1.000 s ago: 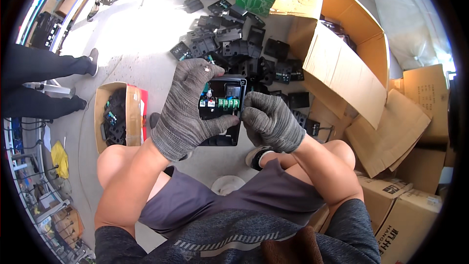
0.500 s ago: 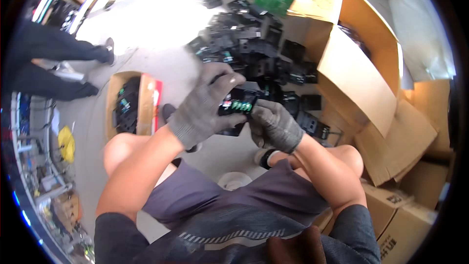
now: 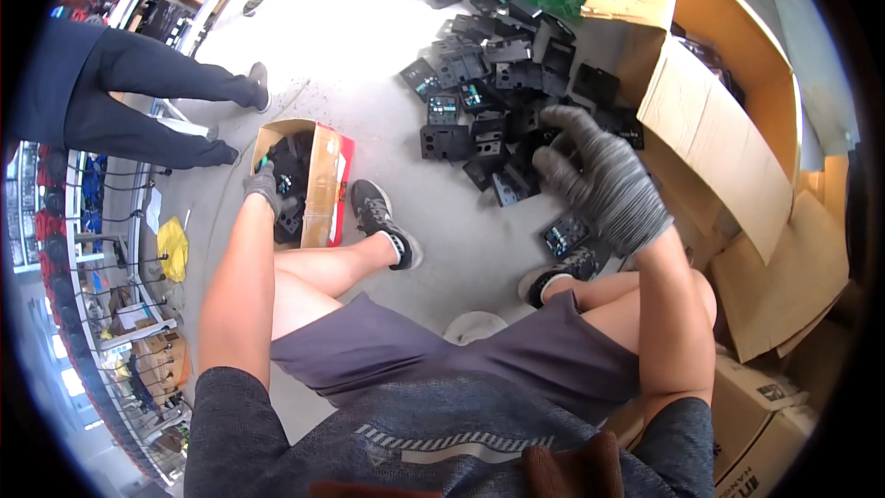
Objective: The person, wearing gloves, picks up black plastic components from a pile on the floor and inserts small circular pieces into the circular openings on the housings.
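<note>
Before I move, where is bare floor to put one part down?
Bare floor shows between the small carton and the black casings, and between your shoes. It is crowded near your right hand and inside the small carton.

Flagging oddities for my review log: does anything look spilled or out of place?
The black casings lie in a jumbled heap on the floor beside the open carton; whether spilled or placed, I cannot tell. A crumpled yellow item lies at left, looking stray.
</note>
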The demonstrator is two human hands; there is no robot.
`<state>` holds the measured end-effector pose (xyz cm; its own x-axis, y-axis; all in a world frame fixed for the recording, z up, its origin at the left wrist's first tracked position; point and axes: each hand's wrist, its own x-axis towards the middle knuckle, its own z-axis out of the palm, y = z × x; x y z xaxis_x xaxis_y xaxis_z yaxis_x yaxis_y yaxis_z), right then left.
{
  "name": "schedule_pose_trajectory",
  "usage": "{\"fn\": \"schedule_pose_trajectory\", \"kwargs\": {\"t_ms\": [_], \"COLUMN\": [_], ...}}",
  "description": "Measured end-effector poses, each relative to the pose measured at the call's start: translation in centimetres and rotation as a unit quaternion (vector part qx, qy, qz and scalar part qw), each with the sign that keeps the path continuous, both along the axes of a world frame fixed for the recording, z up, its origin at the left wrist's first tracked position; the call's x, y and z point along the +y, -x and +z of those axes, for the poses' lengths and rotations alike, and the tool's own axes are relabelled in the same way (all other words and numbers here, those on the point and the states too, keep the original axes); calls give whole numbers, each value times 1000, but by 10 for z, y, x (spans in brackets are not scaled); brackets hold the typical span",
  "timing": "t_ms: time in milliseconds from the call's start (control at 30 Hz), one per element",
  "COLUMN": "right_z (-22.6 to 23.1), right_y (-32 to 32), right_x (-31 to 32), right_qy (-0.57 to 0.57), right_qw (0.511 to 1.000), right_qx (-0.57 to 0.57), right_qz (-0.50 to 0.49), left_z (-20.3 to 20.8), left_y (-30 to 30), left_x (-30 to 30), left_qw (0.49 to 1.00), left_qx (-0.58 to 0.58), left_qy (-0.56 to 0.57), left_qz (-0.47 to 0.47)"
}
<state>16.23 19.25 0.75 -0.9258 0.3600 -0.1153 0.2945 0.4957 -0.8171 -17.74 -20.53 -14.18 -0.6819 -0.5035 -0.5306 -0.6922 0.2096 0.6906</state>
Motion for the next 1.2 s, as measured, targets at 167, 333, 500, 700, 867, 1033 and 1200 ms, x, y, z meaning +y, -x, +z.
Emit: {"fn": "schedule_pose_trajectory", "kwargs": {"t_ms": [167, 333, 500, 700, 867, 1033, 1200], "right_z": [15, 50, -53, -312, -300, -388, -372], "right_y": [-21, -101, -214, -386, -364, -412, -350], "right_x": [50, 108, 138, 88, 21, 12, 1], "right_qy": [10, -44, 70, 62, 45, 190, 100], "right_qw": [984, 952, 912, 849, 811, 807, 893], "right_qx": [154, 197, 3, -32, -172, -290, -330], "right_qz": [-85, -228, -404, -524, -558, -479, -288], "left_z": [-49, -84, -149, -243, -250, -350, -325], "left_y": [-29, -107, -204, -316, -338, -373, -361], "left_x": [22, 119, 225, 289, 300, 305, 309], "left_qw": [917, 620, 521, 540, 677, 688, 678], "left_qx": [-98, -4, -66, -75, -231, -272, -308], "left_qy": [57, 44, 45, 24, 65, 24, 57], "left_qz": [-383, -783, -850, -838, -696, -673, -665]}}
